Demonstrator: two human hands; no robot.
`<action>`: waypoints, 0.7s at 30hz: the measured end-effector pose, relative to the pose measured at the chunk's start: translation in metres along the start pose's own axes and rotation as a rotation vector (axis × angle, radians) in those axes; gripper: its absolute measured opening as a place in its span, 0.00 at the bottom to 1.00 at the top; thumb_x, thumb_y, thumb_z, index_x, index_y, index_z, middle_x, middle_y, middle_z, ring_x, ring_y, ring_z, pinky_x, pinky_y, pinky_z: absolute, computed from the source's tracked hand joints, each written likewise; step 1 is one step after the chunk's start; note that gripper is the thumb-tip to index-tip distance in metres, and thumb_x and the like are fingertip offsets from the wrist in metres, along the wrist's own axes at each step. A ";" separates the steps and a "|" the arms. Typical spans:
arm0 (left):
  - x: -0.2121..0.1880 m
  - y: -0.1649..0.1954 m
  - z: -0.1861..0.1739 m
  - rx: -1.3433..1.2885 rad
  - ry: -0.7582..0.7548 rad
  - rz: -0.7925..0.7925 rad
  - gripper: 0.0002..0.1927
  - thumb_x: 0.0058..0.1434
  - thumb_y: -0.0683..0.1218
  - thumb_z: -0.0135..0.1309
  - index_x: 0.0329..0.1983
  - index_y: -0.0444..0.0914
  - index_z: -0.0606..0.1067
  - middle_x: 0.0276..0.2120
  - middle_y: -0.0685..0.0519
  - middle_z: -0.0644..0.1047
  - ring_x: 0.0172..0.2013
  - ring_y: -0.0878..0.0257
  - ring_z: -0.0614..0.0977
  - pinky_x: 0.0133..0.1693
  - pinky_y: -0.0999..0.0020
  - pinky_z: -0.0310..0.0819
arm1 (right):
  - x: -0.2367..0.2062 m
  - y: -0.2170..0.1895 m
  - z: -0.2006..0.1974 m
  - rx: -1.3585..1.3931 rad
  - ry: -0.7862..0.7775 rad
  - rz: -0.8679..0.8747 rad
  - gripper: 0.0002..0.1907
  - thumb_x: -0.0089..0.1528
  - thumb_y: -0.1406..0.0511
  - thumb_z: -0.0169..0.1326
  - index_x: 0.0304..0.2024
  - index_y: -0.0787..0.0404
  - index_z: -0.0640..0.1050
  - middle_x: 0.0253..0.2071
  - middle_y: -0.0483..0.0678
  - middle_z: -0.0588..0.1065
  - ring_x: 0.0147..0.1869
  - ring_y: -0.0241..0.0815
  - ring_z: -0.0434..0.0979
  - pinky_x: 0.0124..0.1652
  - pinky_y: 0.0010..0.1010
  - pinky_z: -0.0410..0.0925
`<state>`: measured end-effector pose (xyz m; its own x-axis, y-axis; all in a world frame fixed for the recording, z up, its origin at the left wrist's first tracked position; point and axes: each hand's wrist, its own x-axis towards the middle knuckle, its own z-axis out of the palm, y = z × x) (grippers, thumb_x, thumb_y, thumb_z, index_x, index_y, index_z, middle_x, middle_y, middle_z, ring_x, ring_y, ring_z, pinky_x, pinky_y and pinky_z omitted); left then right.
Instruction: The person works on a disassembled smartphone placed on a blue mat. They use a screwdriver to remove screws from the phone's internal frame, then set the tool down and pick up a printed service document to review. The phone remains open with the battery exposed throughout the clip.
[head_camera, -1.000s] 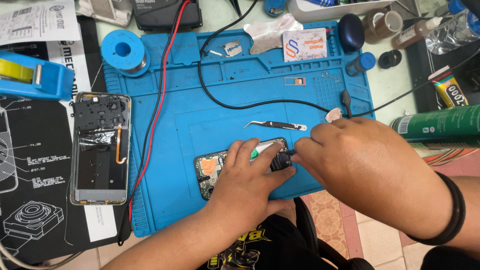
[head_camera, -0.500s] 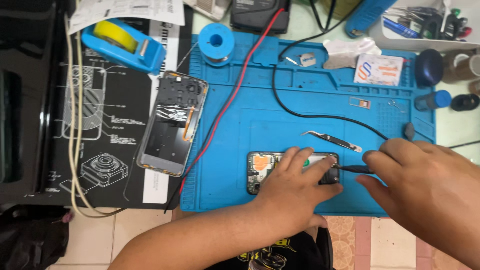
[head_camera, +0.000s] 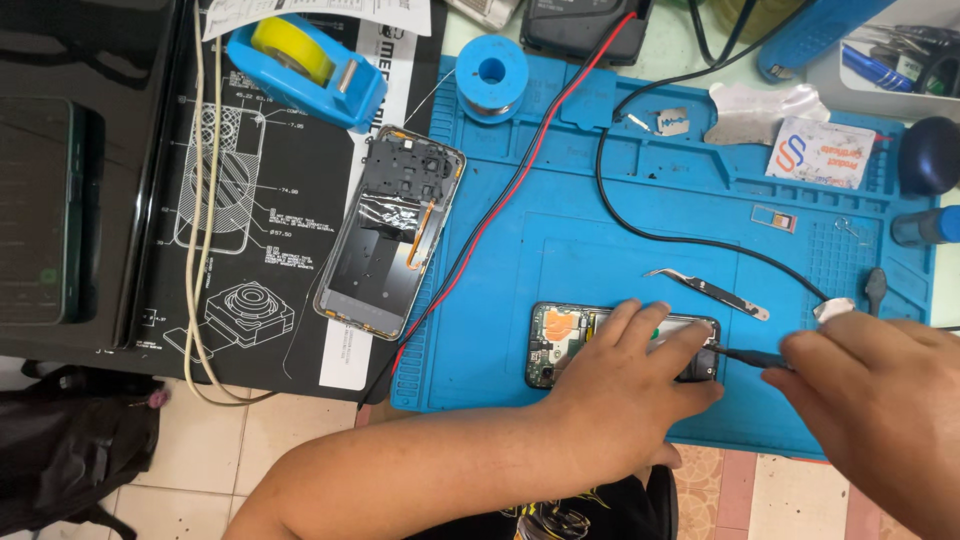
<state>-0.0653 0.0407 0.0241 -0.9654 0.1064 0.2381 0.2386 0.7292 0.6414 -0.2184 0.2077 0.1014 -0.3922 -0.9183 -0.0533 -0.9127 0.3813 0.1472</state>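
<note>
While the wide blue silicone repair mat (head_camera: 560, 250) takes up most of the bench, a black printed mat with white technical drawings (head_camera: 250, 250) lies along its left edge, and pale floor tiles (head_camera: 300, 430) show below both. The left hand (head_camera: 625, 390) lies flat on the near part of the blue mat, fingers spread, pressing down on the opened dark smartphone with its green circuit board exposed (head_camera: 555, 345); the fingers cover the phone's middle and right end, leaving the board end bare. The right hand (head_camera: 880, 410), just right of the phone, pinches a thin black-handled tool (head_camera: 745, 355) between thumb and fingertips, its tip touching the phone's right end beside the left fingertips.

A detached phone rear frame with a clear film (head_camera: 390, 235) straddles the seam between the two mats, well apart from the hands. A blue tape dispenser with a yellow roll (head_camera: 305, 65) sits at the top left, a blue spool of solder wire (head_camera: 492, 72) beside it. Silver tweezers (head_camera: 705, 290) lie just beyond the phone.
</note>
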 end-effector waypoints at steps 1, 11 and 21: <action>0.000 -0.001 -0.001 0.001 0.001 0.007 0.36 0.38 0.58 0.71 0.55 0.48 0.80 0.67 0.43 0.66 0.67 0.39 0.65 0.70 0.42 0.53 | 0.000 0.001 0.001 -0.061 -0.088 0.050 0.18 0.53 0.54 0.71 0.22 0.56 0.76 0.18 0.46 0.69 0.23 0.48 0.75 0.29 0.40 0.68; 0.004 0.000 -0.005 0.055 -0.094 0.014 0.38 0.38 0.58 0.71 0.56 0.48 0.78 0.68 0.43 0.65 0.66 0.40 0.64 0.68 0.43 0.53 | -0.004 0.001 0.008 -0.001 -0.067 0.061 0.15 0.50 0.55 0.67 0.24 0.56 0.77 0.20 0.45 0.69 0.21 0.46 0.72 0.27 0.38 0.67; -0.002 -0.001 -0.002 -0.015 0.003 0.012 0.38 0.35 0.60 0.71 0.53 0.47 0.79 0.67 0.41 0.66 0.68 0.38 0.62 0.69 0.39 0.50 | -0.017 0.012 0.015 0.098 -0.096 0.117 0.15 0.51 0.56 0.70 0.32 0.57 0.82 0.23 0.46 0.75 0.24 0.47 0.77 0.28 0.37 0.70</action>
<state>-0.0634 0.0388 0.0245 -0.9622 0.1128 0.2480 0.2515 0.7176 0.6494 -0.2246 0.2299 0.0895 -0.5015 -0.8543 -0.1364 -0.8650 0.4980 0.0612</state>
